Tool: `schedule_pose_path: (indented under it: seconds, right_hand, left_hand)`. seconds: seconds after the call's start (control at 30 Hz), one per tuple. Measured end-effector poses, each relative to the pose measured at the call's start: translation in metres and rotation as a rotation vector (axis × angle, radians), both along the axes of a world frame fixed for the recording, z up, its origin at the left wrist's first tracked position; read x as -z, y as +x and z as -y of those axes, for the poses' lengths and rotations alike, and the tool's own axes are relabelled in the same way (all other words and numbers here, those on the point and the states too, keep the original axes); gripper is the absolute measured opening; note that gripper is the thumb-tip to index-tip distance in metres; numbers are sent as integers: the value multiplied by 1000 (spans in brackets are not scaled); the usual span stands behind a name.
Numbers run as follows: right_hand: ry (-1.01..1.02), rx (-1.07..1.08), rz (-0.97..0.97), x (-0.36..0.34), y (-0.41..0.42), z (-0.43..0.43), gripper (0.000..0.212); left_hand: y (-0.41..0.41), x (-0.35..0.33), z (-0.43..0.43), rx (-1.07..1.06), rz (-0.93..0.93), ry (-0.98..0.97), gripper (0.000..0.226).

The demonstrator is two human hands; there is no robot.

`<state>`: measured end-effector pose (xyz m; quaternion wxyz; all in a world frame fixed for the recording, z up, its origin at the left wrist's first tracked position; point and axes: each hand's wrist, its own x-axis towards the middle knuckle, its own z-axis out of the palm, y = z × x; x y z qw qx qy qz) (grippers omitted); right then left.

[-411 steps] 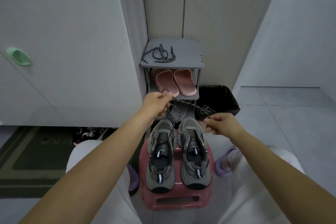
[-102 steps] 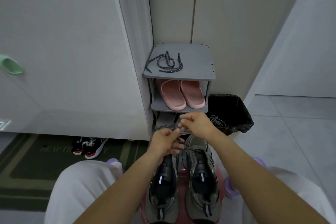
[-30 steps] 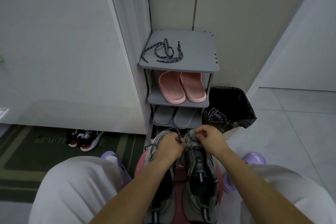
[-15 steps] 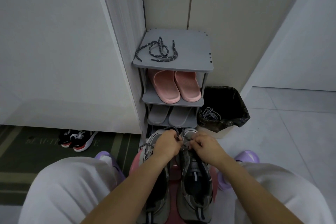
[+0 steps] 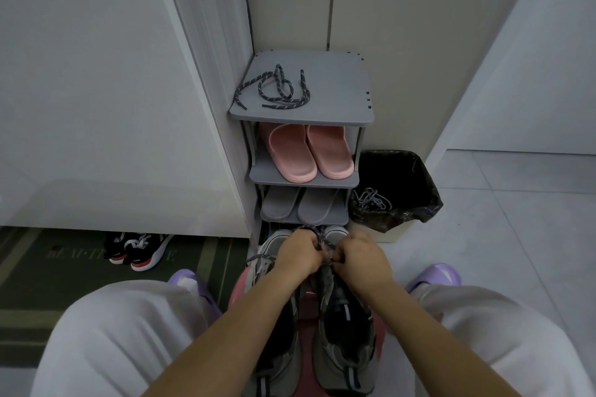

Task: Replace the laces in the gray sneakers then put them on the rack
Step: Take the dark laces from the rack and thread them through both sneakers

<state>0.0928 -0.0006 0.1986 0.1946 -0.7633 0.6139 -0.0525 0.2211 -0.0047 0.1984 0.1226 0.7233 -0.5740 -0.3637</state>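
Two gray sneakers stand side by side on a pink stool (image 5: pixel 306 303) between my knees, the left sneaker (image 5: pixel 280 342) and the right sneaker (image 5: pixel 346 332). My left hand (image 5: pixel 301 255) and my right hand (image 5: pixel 361 256) meet over the toe end of the right sneaker. Both pinch a dark speckled lace (image 5: pixel 321 240) that loops up between them. A second dark lace (image 5: pixel 277 90) lies loose on the top shelf of the gray rack (image 5: pixel 335 87).
Pink slippers (image 5: pixel 306 151) and gray slippers (image 5: pixel 300 205) fill the rack's lower shelves. A black-lined bin (image 5: pixel 398 190) with pale old laces (image 5: pixel 371 201) stands right of the rack. Black-and-red shoes (image 5: pixel 138 248) lie on a dark mat at left. White walls close both sides.
Both hands have dropped from in front of the rack down onto the right sneaker's toe end and come close together, still holding the lace. The sneakers and the spare lace have not moved.
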Motion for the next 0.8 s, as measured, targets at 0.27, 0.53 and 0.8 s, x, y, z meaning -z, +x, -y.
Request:
schedule_pose_path:
  seconds: [0.27,0.53,0.8]
  right_hand:
    - [-143,34,93,18,1,-9,13]
    - [-63,73,346,26,-4,-9,12]
    - [59,162,448,20,-13,-8,15]
  left_hand:
    - [-1,-4,-1,-50,-39,61,42]
    - [4,-11,-42,95,-143,-92,75]
    - [10,-5,-32,288,-60,52,56]
